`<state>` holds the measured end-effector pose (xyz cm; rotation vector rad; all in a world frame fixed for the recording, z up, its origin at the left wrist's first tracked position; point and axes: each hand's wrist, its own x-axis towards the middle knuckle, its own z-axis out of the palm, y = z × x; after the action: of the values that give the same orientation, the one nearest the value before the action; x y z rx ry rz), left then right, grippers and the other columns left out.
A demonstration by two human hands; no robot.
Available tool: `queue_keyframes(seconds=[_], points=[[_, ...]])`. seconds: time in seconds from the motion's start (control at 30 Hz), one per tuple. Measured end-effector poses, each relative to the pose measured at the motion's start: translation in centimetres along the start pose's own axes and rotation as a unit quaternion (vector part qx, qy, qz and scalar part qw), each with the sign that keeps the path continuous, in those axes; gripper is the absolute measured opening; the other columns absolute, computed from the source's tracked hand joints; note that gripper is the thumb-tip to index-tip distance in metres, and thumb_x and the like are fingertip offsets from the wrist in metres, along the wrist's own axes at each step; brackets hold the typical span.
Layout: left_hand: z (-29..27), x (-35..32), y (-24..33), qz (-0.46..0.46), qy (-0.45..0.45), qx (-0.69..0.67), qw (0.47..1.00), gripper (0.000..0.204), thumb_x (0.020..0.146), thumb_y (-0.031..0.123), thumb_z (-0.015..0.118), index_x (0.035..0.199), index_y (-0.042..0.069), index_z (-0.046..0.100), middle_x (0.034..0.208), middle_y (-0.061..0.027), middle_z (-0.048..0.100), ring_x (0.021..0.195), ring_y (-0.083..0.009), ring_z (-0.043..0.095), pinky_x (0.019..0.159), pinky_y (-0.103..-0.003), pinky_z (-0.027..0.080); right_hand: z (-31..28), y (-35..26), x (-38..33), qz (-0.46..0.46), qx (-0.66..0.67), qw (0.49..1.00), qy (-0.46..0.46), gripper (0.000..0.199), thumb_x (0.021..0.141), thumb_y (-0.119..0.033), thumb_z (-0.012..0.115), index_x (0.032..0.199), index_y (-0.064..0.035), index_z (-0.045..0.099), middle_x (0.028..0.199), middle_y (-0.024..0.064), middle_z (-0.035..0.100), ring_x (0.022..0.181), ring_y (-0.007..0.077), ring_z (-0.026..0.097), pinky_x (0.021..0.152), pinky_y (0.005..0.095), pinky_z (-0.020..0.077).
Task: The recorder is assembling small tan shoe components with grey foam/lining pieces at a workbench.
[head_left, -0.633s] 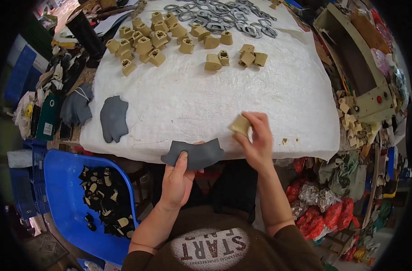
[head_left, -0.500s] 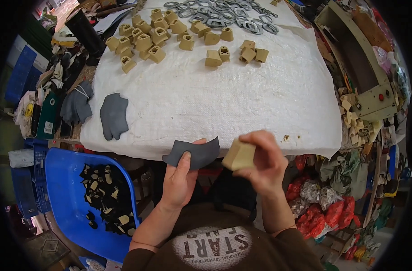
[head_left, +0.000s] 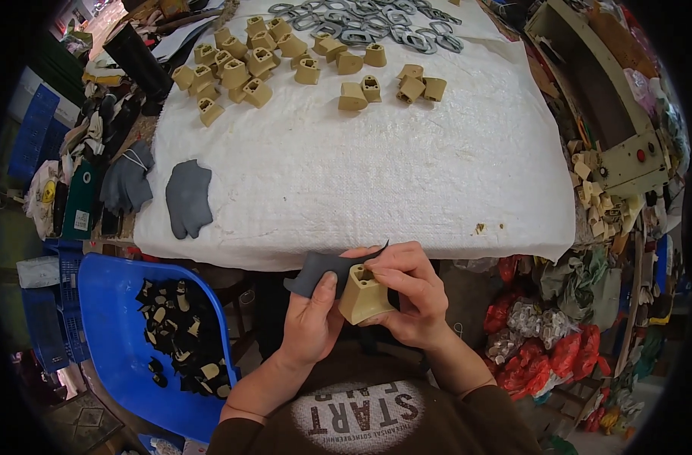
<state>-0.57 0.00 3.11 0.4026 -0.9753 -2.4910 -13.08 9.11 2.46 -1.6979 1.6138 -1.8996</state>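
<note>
Between my hands, just off the table's near edge, a beige shoe heel block (head_left: 363, 298) stands against a curved dark grey leather piece (head_left: 309, 274). My left hand (head_left: 312, 322) pinches the leather, its thumb on top and fingers behind. With fingers wrapped round the heel block's right side, my right hand (head_left: 414, 292) grips it; the hollow end of the block faces up. The leather's right end curls up behind the block, near my right fingertips. More grey leather pieces (head_left: 188, 199) lie at the table's left side.
Several beige heel blocks (head_left: 234, 74) stand across the far part of the white-covered table (head_left: 346, 174). Grey rings (head_left: 376, 26) lie behind them. Below left is a blue tub (head_left: 107, 334) holding black-covered pieces. Red plastic bags (head_left: 526, 368) sit at lower right.
My right hand has brought the heel block left and down against the leather and turned its hollow end up. My left hand has moved slightly right, and the leather now lies behind the block.
</note>
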Motion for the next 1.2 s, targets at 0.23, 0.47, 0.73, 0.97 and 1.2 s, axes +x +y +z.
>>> queue_keyframes(seconds=[0.23, 0.47, 0.73, 0.97, 1.2], points=[[0.6, -0.2, 0.0, 0.012, -0.012, 0.014, 1.0, 0.041, 0.1, 0.02, 0.035, 0.13, -0.006, 0.038, 0.134, -0.0183, 0.044, 0.12, -0.0232, 0.047, 0.101, -0.037, 0.039, -0.3, 0.1, 0.0, -0.004, 0.001, 1.0, 0.007, 0.056, 0.062, -0.015, 0.081, 0.111, -0.0032, 0.058, 0.107, 0.0117, 0.059, 0.093, 0.0283, 0.055, 0.079, 0.0371, 0.0468], [0.6, -0.6, -0.4, 0.063, 0.04, 0.11, 0.991, 0.042, 0.099, 0.018, 0.033, 0.132, -0.007, 0.037, 0.133, -0.0158, 0.045, 0.121, -0.0189, 0.045, 0.101, -0.033, 0.037, -0.9, -0.3, 0.8, 0.017, -0.151, 0.987, -0.046, 0.054, 0.057, -0.018, 0.081, 0.105, -0.006, 0.06, 0.105, 0.006, 0.059, 0.088, 0.0265, 0.048, 0.078, 0.0379, 0.0402], [-0.5, -0.6, 0.3, 0.018, 0.075, 0.187, 0.979, 0.041, 0.099, 0.02, 0.037, 0.126, -0.01, 0.044, 0.114, -0.013, 0.057, 0.101, -0.0161, 0.056, 0.088, -0.029, 0.044, -1.8, -1.0, 1.5, 0.054, -0.214, 0.974, -0.047, 0.048, 0.057, -0.02, 0.08, 0.1, -0.009, 0.061, 0.1, 0.0022, 0.058, 0.088, 0.0239, 0.047, 0.084, 0.0412, 0.0305], [-0.9, -0.6, -0.6, 0.007, 0.086, 0.348, 0.933, 0.042, 0.098, 0.019, 0.04, 0.127, -0.011, 0.044, 0.105, -0.0122, 0.06, 0.089, -0.0133, 0.057, 0.079, -0.027, 0.046, -1.6, -2.3, 2.4, 0.136, -0.328, 0.924, -0.141, 0.044, 0.056, -0.018, 0.08, 0.095, -0.0111, 0.061, 0.088, 0.0007, 0.054, 0.084, 0.0201, 0.049, 0.083, 0.04, 0.0269], [0.7, -0.3, 0.0, 0.103, 0.026, 0.555, 0.825, 0.039, 0.093, 0.009, 0.046, 0.128, -0.009, 0.044, 0.102, -0.022, 0.062, 0.09, -0.0278, 0.065, 0.074, -0.031, 0.05, -1.6, -1.9, 2.2, 0.104, -0.32, 0.929, -0.155, 0.042, 0.055, -0.015, 0.078, 0.093, -0.0089, 0.06, 0.083, 0.0007, 0.051, 0.082, 0.0199, 0.049, 0.082, 0.0409, 0.0273]])
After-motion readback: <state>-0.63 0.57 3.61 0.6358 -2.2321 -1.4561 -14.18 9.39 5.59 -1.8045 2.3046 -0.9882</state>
